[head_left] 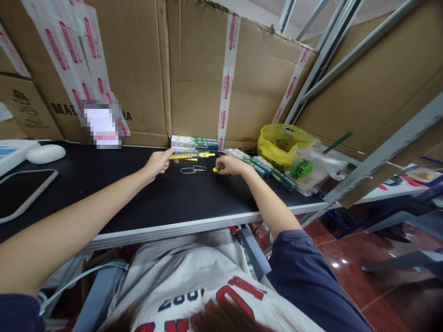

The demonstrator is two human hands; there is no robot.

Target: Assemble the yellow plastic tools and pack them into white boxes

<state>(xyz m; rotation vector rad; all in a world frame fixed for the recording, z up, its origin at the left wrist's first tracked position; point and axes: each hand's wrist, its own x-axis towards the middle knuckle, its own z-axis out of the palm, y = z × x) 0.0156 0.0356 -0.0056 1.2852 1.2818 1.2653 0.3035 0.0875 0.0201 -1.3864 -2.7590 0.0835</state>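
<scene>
My left hand is closed around one end of a slim yellow stick-like tool with dark markings and a grey section. It points to the right, just above the table. My right hand pinches a small round yellow piece at the tabletop; its exact kind is too small to tell. Between my hands lies a bent silver wire piece with long loops. Behind the tool, slim white, yellow and green boxes are stacked against the cardboard.
More slim boxes lie right of my right hand, beside a yellow plastic bag and a clear bag. A phone and a white mouse are at the left. Tall cardboard walls the black table's back; a metal rack post stands right.
</scene>
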